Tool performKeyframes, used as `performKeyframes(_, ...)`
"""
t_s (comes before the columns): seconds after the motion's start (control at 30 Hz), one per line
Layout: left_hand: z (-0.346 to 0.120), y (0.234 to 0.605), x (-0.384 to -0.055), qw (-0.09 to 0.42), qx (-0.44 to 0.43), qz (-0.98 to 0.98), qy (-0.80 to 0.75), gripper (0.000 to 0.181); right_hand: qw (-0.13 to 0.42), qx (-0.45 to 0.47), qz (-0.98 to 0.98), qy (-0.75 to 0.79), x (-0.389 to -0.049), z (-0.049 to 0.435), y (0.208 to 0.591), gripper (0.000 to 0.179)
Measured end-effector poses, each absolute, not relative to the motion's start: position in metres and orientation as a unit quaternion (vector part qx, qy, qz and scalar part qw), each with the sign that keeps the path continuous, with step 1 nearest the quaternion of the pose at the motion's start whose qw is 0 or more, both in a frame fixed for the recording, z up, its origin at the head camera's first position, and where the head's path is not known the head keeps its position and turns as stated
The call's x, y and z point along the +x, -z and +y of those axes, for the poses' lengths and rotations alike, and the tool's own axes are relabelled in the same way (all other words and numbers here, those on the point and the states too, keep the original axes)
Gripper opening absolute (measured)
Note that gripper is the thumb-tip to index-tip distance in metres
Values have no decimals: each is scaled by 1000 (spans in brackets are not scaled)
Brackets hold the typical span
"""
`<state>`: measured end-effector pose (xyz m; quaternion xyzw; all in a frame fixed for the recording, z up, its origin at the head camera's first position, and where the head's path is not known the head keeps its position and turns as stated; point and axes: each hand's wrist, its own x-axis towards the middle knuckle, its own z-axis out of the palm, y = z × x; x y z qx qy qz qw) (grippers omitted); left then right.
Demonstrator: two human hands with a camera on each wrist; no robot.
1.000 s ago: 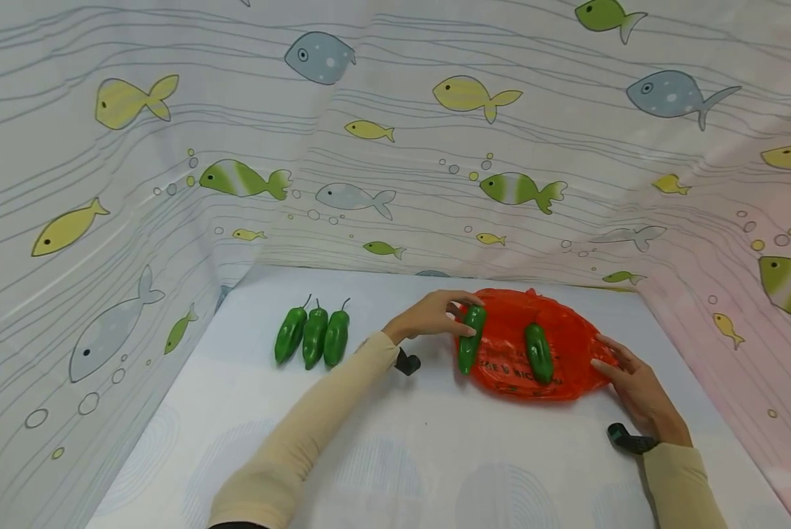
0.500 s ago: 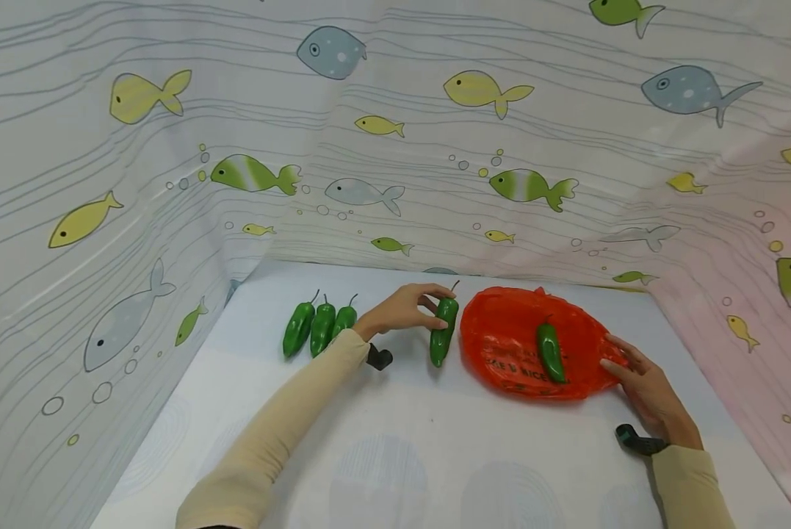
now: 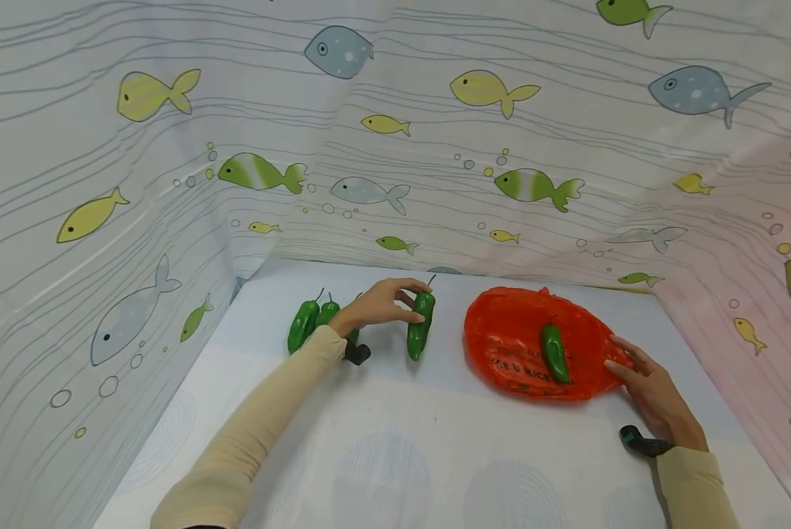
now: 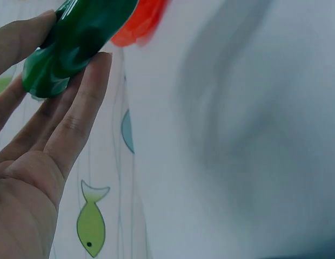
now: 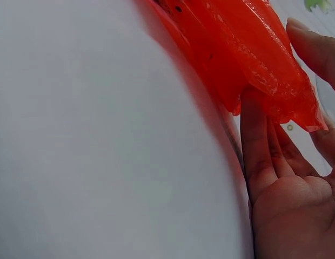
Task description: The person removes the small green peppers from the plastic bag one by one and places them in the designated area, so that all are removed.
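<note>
My left hand (image 3: pixel 378 305) pinches a green pepper (image 3: pixel 421 327) by its upper part, stem up, left of a red plastic bag (image 3: pixel 501 323). In the left wrist view the pepper (image 4: pixel 75 43) lies between the thumb and fingertips. At the bag's right end is my right hand (image 3: pixel 653 389), its fingers fairly straight. The right wrist view shows one fingertip tucked behind the edge of the red plastic (image 5: pixel 248 48), with another digit standing apart from it. A second green pepper (image 3: pixel 555 353) lies on the bag.
Several green peppers (image 3: pixel 302 327) lie side by side on the white table (image 3: pixel 395 426) at the left, partly covered by my left hand and sleeve. A fish-patterned sheet (image 3: pixel 421 213) rises behind the table and along both sides.
My left hand has moved left, carrying its pepper from over the bag to the table's middle. My right hand stays at the bag's end. The view has shifted slightly.
</note>
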<state>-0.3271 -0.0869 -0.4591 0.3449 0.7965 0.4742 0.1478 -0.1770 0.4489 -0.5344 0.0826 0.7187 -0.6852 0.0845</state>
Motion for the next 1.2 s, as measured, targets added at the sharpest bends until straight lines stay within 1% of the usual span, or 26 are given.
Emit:
performKeyframes(0.2,-103,464,-328,137,339,809,-460,55,81,72,713,692,-176,450,532,70)
performKeyframes(0.6,-135,471,-323,145,308,820,-461,56,67,51,686,723,-175,451,536,69)
performKeyframes(0.8,-150,474,-323,150,295,826,-456,61,69,48,682,726,-176,451,537,68)
performKeyframes(1.2,-162,479,-321,137,286,848,-425,62,68,55,688,721,-176,449,536,69)
